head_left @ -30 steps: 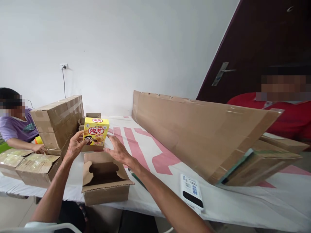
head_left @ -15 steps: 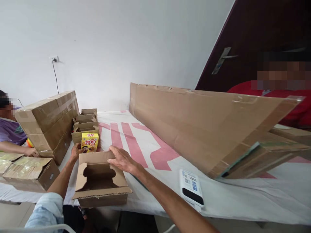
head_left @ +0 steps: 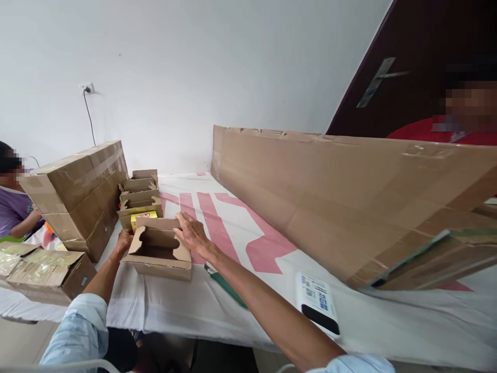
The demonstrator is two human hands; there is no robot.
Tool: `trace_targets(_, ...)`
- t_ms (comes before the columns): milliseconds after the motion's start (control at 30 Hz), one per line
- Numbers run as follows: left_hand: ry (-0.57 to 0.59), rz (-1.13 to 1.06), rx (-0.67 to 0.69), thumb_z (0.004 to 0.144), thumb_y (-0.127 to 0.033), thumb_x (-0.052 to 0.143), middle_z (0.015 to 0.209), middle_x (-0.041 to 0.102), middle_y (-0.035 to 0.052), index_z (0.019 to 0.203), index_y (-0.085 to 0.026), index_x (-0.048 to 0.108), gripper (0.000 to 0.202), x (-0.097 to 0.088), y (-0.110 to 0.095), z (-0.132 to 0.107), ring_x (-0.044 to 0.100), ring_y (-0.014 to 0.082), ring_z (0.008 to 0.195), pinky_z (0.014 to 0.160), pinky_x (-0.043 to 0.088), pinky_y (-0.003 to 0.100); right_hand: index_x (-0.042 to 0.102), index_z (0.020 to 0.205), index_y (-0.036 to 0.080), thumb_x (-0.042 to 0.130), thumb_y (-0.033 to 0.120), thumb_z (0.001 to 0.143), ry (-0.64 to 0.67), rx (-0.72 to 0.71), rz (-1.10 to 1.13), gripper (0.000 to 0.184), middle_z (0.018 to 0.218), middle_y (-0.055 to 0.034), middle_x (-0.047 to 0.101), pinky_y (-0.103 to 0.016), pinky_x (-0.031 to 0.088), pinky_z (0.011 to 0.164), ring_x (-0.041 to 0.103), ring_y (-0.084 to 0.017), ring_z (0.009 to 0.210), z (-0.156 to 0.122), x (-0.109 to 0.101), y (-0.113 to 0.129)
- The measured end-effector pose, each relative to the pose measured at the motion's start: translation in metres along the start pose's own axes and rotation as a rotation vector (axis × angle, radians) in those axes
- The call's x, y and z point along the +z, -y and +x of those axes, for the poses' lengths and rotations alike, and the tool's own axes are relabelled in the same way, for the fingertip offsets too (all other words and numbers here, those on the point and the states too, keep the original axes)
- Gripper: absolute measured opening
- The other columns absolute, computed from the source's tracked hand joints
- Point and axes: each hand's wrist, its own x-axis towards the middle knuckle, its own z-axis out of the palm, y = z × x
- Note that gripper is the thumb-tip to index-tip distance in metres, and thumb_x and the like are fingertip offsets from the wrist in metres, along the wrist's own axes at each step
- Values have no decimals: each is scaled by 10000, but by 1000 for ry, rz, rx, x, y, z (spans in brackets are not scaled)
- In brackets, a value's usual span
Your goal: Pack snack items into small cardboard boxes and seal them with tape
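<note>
A small open cardboard box [head_left: 159, 253] stands on the white and pink table cover [head_left: 248, 248]. My left hand [head_left: 125, 241] grips its left side. My right hand [head_left: 191, 233] rests over its far right corner, fingers curled on the back flap. Just behind it, a yellow snack box [head_left: 144, 214] sits low in another small carton, with only its top showing.
A row of small cartons [head_left: 137, 187] runs behind, beside big taped cartons [head_left: 77, 189]. A long cardboard sheet [head_left: 330, 197] leans along the right. A white device [head_left: 318, 306] and a green-handled tool [head_left: 227, 285] lie near me. A person in purple [head_left: 11, 207] sits left, one in red [head_left: 446, 132] right.
My left hand lowered the yellow snack box into the carton behind and let go. Both hands then slid the open cardboard box away from me across the table.
</note>
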Motion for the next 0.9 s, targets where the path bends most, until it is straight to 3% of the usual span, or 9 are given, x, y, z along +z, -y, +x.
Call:
trace_targets(100,-35,-27,-20,477,-364,916,739,801,83,781,-168,789,383,-14,-16,-5,743,299,746,691,582,364,601,1218,254,644,146,961,-18,-12,-38,282,1197,-121,695,-392,541,864,647,-297,1063,13,7,-1)
trace_targets(200,-168,-50,7,625,-443,849,934,822,106,980,-151,804,463,-38,-34,-22,750,285,836,766,606,382,593,1236,244,613,145,970,-32,-10,-29,284,1195,-123,695,-399,546,864,645,-292,1049,23,16,0)
trace_targets(300,-398,-31,78,828,-486,725,1131,778,116,1184,-171,751,476,-58,-54,-62,722,286,1030,936,590,421,591,1240,237,603,138,970,-44,-8,1,288,1220,-129,692,-417,549,897,643,-302,1096,30,25,1)
trace_targets(367,-543,85,239,900,-447,695,1154,747,98,1157,-218,747,349,-57,-65,-99,698,285,1068,990,572,436,590,1242,233,619,131,961,-36,-4,9,300,1234,-133,691,-423,551,906,645,-306,1109,35,30,3)
trace_targets(433,-450,271,453,916,-384,707,1170,738,97,1130,-265,752,249,-42,-72,-137,694,308,1103,992,573,458,588,1251,234,637,134,957,-26,-4,13,315,1249,-135,689,-425,552,918,646,-306,1118,40,35,8)
trace_targets(533,-174,581,562,809,-246,799,1415,681,139,1374,-323,682,582,-8,-74,-172,579,412,1385,1084,515,549,587,1248,237,657,151,961,-21,-12,28,308,1271,-135,677,-429,547,956,639,-306,1154,47,43,21)
trace_targets(633,-150,820,464,748,-148,816,1535,590,202,1544,-291,543,853,16,-67,-173,400,500,1540,1097,458,638,576,1263,227,670,157,958,-24,-18,38,327,1292,-136,655,-437,545,987,623,-305,1188,51,49,34)
trace_targets(767,-252,931,430,785,-148,817,1456,610,234,1476,-237,571,739,19,-63,-145,356,514,1563,1127,411,642,531,1388,216,670,199,964,-91,-41,70,447,1364,-162,612,-488,537,1043,583,-323,1252,42,47,33)
trace_targets(900,-268,990,441,813,-170,811,1391,640,207,1373,-246,614,599,10,-64,-123,414,477,1526,1127,417,605,524,1437,216,614,212,978,-118,-40,80,468,1331,-162,633,-516,530,1058,593,-332,1237,14,35,8)
